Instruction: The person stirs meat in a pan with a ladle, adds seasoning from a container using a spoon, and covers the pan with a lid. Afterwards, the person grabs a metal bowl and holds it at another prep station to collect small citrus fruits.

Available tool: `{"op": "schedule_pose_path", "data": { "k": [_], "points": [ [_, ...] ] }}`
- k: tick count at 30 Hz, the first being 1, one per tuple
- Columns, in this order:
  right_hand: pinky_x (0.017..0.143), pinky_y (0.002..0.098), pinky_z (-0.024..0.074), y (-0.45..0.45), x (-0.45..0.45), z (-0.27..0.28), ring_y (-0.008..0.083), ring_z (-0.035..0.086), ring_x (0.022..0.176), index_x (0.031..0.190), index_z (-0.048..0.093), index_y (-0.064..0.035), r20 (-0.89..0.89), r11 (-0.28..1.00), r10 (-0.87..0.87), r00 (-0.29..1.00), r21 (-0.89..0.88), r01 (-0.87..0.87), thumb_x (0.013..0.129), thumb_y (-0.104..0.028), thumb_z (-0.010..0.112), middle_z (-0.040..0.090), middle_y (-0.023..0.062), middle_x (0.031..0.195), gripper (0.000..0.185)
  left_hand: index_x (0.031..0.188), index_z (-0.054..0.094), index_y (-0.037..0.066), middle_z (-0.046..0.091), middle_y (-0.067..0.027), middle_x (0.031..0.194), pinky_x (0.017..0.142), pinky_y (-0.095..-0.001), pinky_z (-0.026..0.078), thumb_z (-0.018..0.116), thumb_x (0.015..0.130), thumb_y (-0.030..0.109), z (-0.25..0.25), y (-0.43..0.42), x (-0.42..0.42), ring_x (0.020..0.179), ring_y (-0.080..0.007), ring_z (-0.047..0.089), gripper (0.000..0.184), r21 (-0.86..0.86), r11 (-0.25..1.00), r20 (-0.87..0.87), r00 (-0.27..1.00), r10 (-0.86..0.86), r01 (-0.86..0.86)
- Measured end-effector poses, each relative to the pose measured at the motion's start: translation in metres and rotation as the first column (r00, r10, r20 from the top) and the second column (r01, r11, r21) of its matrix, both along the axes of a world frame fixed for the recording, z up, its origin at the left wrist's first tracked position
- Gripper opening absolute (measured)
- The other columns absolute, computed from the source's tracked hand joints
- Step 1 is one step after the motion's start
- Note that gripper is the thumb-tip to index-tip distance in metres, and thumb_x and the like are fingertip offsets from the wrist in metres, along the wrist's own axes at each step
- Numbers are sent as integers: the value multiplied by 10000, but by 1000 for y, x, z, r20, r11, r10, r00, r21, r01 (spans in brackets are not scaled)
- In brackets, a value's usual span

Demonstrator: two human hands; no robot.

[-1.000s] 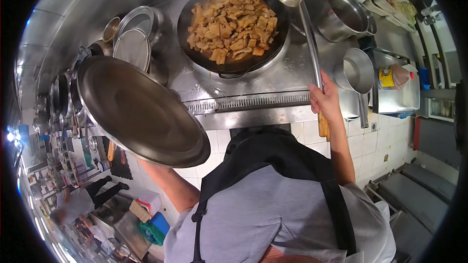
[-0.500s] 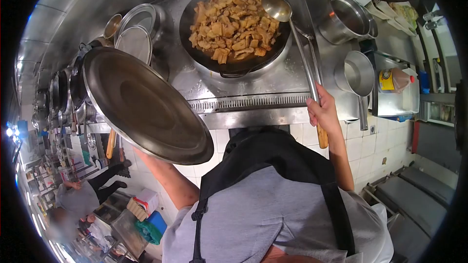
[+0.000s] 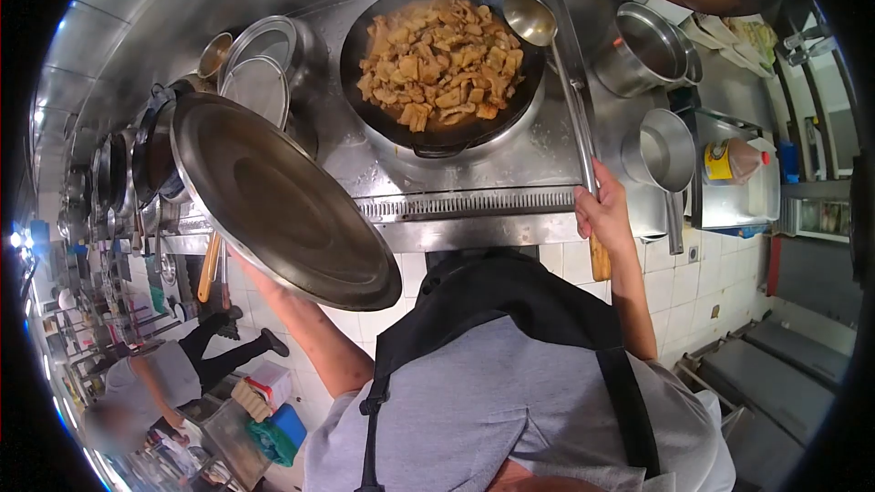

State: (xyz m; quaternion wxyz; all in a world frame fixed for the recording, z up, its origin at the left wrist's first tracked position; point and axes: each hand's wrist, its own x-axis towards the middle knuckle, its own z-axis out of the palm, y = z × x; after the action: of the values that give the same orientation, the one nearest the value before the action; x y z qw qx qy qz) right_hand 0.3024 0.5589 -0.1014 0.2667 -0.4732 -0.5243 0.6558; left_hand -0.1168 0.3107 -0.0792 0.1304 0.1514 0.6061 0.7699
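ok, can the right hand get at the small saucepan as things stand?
Probably within reach, but not free to grab it: the right hand is closed around the ladle. Nothing visible blocks the way to the saucepan, whose handle points toward the person.

Looks forward and down from the head, near the shirt [image 3: 492,392], bottom centre, farther from the pan [image 3: 375,120], top centre.

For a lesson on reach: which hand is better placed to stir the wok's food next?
Probably the right hand: it grips the ladle, which extends towards the wok. The left hand is hidden behind round metal cookware.
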Motion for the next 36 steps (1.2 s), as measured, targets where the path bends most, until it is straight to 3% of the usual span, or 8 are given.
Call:
{"op": "schedule_pose_path", "data": {
  "k": [15,19,21,23,26,32,34,36],
  "points": [
    [396,250,389,-10,26,37,63,445,439,1560,329,-30,180,972,234,956,-14,-235,950,-16,583,526,-11,703,660,1278,556,1,673,-111,1162,838,-316,585,643,952,97,3,5,-10,975,-201,688,350,84,996,87,996,-3,-4],
    [483,267,456,-15,54,76,77,502,505,1553,370,-67,350,875,484,802,-206,-438,947,-54,611,644,79,854,652,1254,576,3,691,-101,1133,826,-309,591,661,941,73,4,6,-13,952,-193,699,332,91,996,73,997,-26,20],
    [489,273,471,-21,48,76,89,511,487,1565,360,-112,468,826,526,710,-85,-557,948,-61,601,588,53,744,664,1243,585,4,700,-96,1118,820,-306,594,670,935,62,6,10,-13,940,-189,704,324,104,993,45,997,-58,53],
    [662,375,549,-25,38,71,238,628,579,1557,370,-139,626,737,494,603,66,-673,953,-117,611,618,126,715,651,1230,591,1,711,-95,1096,815,-301,597,698,910,33,13,19,-7,921,-185,711,339,134,987,19,996,-90,86],
    [816,495,485,-22,21,40,504,626,902,1516,406,-68,698,731,429,573,104,-675,945,-123,608,654,318,1054,608,1206,593,-7,725,-97,1056,806,-286,603,759,846,-26,26,33,6,886,-174,720,397,217,973,13,997,-82,77],
    [848,505,474,-13,10,-12,501,630,929,1511,393,-32,617,699,354,702,324,-637,953,-121,597,664,311,1032,601,1150,594,3,726,-95,1053,796,-270,604,758,863,-5,11,23,-3,886,-160,722,330,250,957,-25,989,-145,147],
    [752,473,509,-12,8,-24,437,657,774,1521,388,-44,558,648,334,760,449,-615,967,-124,589,689,258,917,594,1152,593,5,725,-96,1049,797,-270,604,758,864,-5,15,24,0,885,-158,721,332,247,957,-23,988,-150,151],
    [629,425,518,-12,9,-24,344,636,618,1530,383,-56,496,761,389,776,301,-574,983,-123,576,673,183,816,585,1153,592,9,725,-96,1047,800,-272,604,757,865,-6,16,23,1,887,-157,721,333,253,955,-20,988,-155,155]
  ]
}}
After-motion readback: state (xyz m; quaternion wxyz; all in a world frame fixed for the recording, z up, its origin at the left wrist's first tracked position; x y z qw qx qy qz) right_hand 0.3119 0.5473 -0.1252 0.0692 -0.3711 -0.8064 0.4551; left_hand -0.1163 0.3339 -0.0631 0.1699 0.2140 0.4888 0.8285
